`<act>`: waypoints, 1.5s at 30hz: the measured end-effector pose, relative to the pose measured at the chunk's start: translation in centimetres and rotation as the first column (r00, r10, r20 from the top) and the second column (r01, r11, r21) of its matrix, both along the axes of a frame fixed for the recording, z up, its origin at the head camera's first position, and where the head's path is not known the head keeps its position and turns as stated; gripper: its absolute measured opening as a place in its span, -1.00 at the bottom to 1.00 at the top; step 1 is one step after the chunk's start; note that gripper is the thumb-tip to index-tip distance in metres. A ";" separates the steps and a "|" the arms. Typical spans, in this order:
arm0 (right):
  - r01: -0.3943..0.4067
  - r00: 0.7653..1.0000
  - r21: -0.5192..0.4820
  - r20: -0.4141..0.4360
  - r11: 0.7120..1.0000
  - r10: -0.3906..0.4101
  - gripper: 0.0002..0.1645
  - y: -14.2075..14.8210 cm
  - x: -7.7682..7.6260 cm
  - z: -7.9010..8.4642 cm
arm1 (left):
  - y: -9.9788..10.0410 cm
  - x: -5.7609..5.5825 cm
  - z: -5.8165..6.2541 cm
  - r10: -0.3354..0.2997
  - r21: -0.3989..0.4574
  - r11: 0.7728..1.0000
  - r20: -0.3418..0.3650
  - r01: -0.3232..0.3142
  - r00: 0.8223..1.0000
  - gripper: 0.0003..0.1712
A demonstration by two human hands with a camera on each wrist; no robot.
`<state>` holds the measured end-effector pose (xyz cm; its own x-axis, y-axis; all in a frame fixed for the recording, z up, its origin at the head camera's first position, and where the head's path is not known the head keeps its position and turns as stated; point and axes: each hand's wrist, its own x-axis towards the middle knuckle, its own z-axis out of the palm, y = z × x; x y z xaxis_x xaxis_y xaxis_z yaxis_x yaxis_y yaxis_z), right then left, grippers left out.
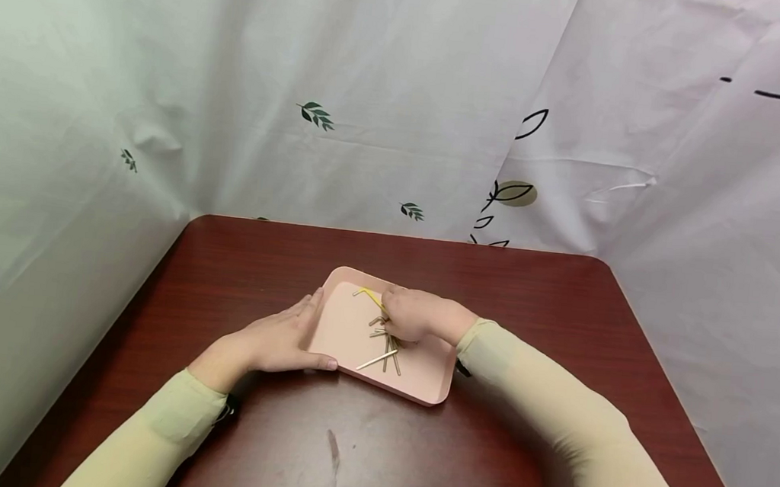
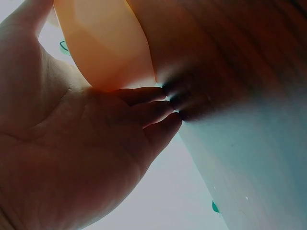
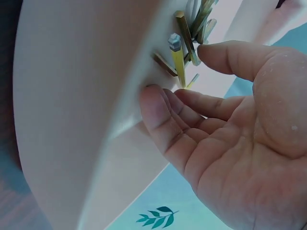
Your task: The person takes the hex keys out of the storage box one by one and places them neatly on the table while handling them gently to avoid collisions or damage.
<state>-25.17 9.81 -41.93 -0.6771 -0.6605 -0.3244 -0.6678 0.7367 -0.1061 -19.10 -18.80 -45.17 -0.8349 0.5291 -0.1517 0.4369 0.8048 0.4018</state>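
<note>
A shallow pink tray [image 1: 340,327] holds several loose hex keys [image 1: 376,360], mostly bare metal. One yellow hex key [image 1: 372,297] lies toward the tray's far side, partly hidden by the right hand. My left hand [image 1: 279,342] rests against the tray's left end, fingers straight along the wall and thumb at the near rim. Inside the tray, my right hand [image 1: 419,316] reaches down over the keys. In the right wrist view its thumb and bent fingers stand apart, with the thumb tip right at a bronze-coloured key [image 3: 186,36] and the fingertips near the yellow key's lower end.
The tray sits on a dark red-brown wooden table [image 1: 361,440] with a dark smear near its front. Pale curtains [image 1: 375,82] with leaf prints hang behind the table and along both sides.
</note>
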 end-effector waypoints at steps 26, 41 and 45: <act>-0.072 0.996 0.100 0.069 0.992 0.065 -0.52 -1.8 -1.2 0.4 | -0.1 0.0 0.1 -0.003 0.011 1.000 -0.004 0.003 1.000 0.61; -0.057 0.998 0.182 0.029 0.982 0.052 -0.59 -2.6 -1.3 0.5 | -0.1 -0.1 0.1 -0.008 0.011 1.000 -0.010 0.008 1.000 0.64; -0.059 0.998 0.178 0.027 0.982 0.055 -0.52 -2.7 -1.3 0.2 | -0.1 -0.1 0.0 -0.010 0.010 1.000 -0.007 0.010 1.000 0.64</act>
